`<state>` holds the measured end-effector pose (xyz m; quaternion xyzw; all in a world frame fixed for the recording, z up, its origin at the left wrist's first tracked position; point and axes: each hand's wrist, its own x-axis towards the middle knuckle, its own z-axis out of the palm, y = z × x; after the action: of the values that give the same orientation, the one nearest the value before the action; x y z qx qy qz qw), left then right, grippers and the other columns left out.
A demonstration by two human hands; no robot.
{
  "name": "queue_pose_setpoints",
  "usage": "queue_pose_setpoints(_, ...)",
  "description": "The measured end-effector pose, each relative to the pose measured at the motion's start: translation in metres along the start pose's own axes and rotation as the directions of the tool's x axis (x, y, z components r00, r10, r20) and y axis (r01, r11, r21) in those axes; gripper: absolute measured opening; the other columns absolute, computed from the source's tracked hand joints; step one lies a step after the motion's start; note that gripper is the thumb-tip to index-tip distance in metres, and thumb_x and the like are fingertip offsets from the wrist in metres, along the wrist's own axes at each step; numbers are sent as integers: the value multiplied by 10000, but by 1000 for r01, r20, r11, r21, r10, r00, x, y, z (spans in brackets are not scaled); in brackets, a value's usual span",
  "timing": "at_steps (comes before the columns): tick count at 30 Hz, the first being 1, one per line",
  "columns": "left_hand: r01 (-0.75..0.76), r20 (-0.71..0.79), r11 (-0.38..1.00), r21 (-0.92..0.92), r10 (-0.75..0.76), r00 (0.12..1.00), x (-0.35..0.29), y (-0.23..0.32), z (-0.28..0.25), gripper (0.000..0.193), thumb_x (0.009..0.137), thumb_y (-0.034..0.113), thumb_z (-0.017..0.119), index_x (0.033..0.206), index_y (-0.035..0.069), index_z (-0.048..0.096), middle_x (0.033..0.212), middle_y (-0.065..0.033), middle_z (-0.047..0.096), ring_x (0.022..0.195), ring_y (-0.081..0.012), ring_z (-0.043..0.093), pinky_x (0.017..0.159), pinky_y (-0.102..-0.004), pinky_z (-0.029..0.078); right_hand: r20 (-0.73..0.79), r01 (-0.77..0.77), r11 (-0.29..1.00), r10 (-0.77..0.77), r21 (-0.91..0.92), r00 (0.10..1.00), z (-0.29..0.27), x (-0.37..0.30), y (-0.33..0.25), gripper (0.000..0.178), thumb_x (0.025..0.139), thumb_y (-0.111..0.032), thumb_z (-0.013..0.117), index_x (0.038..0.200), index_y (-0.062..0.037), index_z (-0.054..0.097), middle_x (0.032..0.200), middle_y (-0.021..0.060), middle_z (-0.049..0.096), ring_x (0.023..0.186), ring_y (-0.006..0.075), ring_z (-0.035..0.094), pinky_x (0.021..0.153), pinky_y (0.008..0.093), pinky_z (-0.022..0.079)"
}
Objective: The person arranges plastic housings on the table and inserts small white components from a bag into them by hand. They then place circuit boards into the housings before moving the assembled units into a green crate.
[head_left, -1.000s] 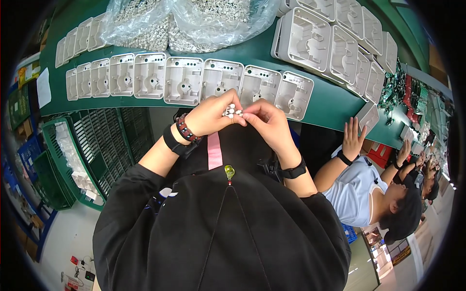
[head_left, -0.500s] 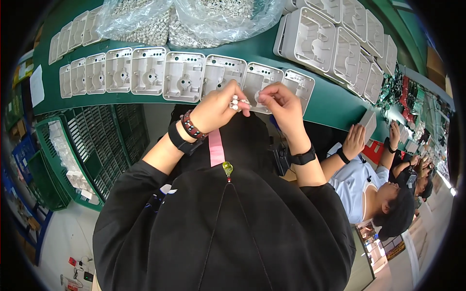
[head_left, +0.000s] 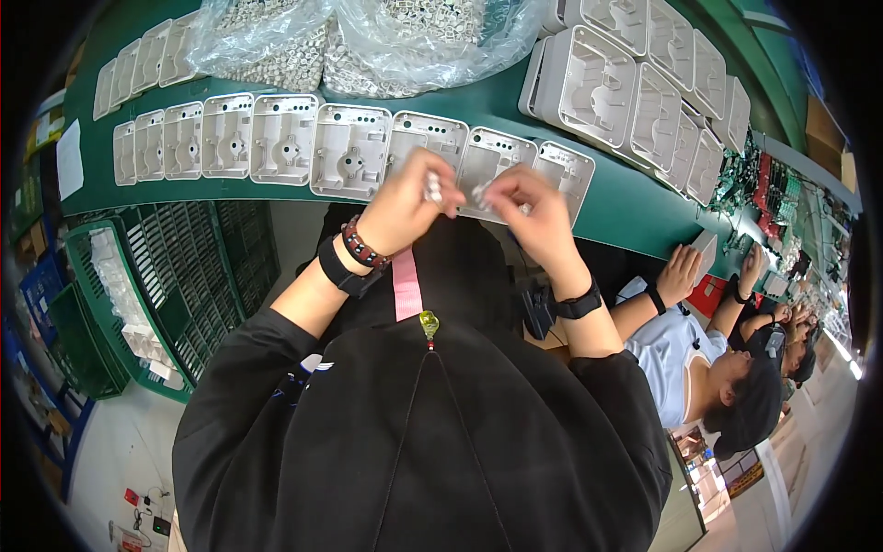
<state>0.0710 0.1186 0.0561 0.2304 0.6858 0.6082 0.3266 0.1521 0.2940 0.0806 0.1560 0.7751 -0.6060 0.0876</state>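
Note:
My left hand [head_left: 412,198] is curled around several small white plastic parts [head_left: 433,188], which show between its fingers. My right hand [head_left: 536,213] pinches a small whitish piece [head_left: 479,194], blurred, between thumb and fingertips. Both hands hover close together over the near edge of a row of open light-grey plastic housings. Under the left hand lies one housing [head_left: 441,127], partly covered. Another housing [head_left: 498,147] sits behind the gap between my hands, and the last housing in the row [head_left: 566,172] is beside my right hand.
Clear plastic bags [head_left: 441,69] full of small white parts stand at the back of the green table [head_left: 635,224]. Stacked grey housings [head_left: 589,87] rise at the back right. A green crate [head_left: 198,267] stands lower left. At right, a co-worker's hand [head_left: 681,271] touches a pale box.
My left hand has turned slightly, and the parts in it sit closer to the palm. My right hand has shifted a little left and down, its small piece still pinched.

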Motion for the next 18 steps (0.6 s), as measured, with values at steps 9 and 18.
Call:
queue_pose_setpoints(9,204,-321,963,-177,-252,913,-11,-7,-25,93,881,22,460,911,40,374,633,-30,519,544,-83,478,508,-203,393,114,249,308,-398,-918,910,-23,47,79,78,672,-141,633,688,-99,569,814,37,473,814,206,519,634,325,430)
queue_pose_setpoints(18,271,-389,942,-200,-330,860,-13,-10,-26,94,882,62,483,915,43,397,636,-31,538,547,-78,484,502,-208,391,126,257,279,-414,-925,902,-18,55,76,93,649,-133,640,722,-89,602,1019,54,514,974,233,487,790,369,403)
